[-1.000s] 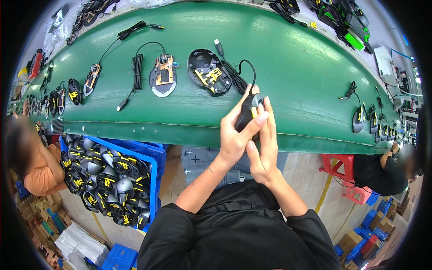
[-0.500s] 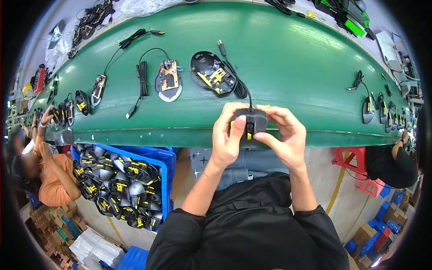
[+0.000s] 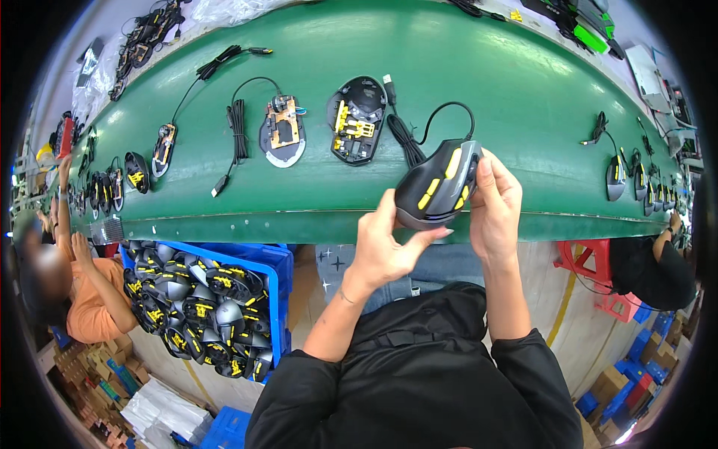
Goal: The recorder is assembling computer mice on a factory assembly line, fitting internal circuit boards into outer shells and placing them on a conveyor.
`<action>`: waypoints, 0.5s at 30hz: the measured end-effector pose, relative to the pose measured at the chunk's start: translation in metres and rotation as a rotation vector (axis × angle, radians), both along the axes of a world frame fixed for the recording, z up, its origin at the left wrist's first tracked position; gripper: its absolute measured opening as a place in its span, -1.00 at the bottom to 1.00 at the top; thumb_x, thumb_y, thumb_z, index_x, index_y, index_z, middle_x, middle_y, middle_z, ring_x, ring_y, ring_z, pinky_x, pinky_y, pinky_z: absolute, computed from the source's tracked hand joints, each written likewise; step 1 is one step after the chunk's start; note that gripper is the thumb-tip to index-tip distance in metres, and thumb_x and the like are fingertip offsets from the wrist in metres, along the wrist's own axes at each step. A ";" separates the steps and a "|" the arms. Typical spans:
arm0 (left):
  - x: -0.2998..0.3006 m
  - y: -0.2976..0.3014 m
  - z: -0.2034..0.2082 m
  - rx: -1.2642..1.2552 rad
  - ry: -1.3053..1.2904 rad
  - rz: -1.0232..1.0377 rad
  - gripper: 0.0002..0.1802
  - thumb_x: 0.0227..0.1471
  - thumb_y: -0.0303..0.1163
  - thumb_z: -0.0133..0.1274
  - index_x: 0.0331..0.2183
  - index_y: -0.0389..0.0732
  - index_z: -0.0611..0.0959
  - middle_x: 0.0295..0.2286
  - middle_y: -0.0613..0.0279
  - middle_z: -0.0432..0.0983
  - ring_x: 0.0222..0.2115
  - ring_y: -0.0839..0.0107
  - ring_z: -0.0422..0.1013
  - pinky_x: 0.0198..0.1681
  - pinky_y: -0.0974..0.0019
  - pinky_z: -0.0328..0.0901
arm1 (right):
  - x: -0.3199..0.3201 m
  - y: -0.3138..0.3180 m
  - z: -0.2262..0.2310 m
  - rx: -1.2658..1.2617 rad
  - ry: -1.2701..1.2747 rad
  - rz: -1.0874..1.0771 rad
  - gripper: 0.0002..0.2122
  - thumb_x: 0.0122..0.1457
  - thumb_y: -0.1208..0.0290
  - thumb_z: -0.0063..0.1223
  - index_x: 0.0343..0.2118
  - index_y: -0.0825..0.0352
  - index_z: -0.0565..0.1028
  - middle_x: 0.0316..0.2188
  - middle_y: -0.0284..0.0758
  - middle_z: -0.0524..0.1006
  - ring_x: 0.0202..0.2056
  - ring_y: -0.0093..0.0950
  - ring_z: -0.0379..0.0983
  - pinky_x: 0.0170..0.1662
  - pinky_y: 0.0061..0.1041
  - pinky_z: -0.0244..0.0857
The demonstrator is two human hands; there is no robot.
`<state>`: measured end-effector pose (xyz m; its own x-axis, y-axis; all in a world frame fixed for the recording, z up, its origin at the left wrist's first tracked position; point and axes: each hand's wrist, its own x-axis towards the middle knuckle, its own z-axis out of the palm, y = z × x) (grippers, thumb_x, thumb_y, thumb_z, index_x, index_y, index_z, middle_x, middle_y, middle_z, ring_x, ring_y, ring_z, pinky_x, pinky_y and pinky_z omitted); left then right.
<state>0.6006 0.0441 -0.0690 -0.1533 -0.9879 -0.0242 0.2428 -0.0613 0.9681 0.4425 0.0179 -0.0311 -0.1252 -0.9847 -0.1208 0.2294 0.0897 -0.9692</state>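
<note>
Shows a black computer mouse (image 3: 443,182) with yellow buttons, grey trim and a black cable (image 3: 404,140) looping from the front. Is held tilted between left hand (image 3: 385,243) and right hand (image 3: 495,209), with front end toward the upper right.

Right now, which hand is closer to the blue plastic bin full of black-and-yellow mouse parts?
Left. The left hand is to the right of the blue plastic bin; the right hand is farther right.
</note>
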 end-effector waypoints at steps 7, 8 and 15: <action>-0.016 -0.001 -0.003 -0.101 -0.112 -0.053 -0.38 -0.12 -0.52 0.35 -0.02 -0.43 0.45 -0.25 0.08 0.61 -0.25 0.43 0.55 -0.16 0.34 0.44 | 0.021 -0.002 -0.006 0.063 0.058 -0.232 -0.61 0.41 0.09 -0.30 -0.19 0.35 0.47 -0.37 -0.39 0.54 -0.40 -0.67 0.48 -0.32 -0.63 0.40; -0.018 -0.002 -0.004 -0.099 -0.080 -0.062 -0.40 -0.10 -0.52 0.34 -0.02 -0.41 0.45 -0.26 0.08 0.61 -0.26 0.42 0.55 -0.16 0.33 0.45 | 0.021 -0.004 -0.006 0.053 0.036 -0.261 -0.62 0.40 0.09 -0.29 -0.24 0.32 0.47 -0.41 -0.40 0.53 -0.45 -0.68 0.47 -0.37 -0.64 0.39; -0.035 -0.008 -0.009 -0.231 -0.226 -0.048 -0.44 -0.03 -0.36 0.29 -0.08 -0.41 0.40 -0.42 -0.05 0.60 -0.39 0.10 0.58 -0.37 0.24 0.42 | 0.002 -0.025 0.017 0.268 -0.092 -0.223 -0.69 0.36 0.10 -0.19 -0.31 0.23 0.48 -0.48 -0.45 0.51 -0.48 -0.65 0.47 -0.37 -0.57 0.41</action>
<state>0.5661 0.0365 -0.0780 -0.2163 -0.9630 0.1609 0.0225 0.1598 0.9869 0.4445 -0.0072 -0.0144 -0.3103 -0.8661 -0.3918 0.3575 0.2756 -0.8923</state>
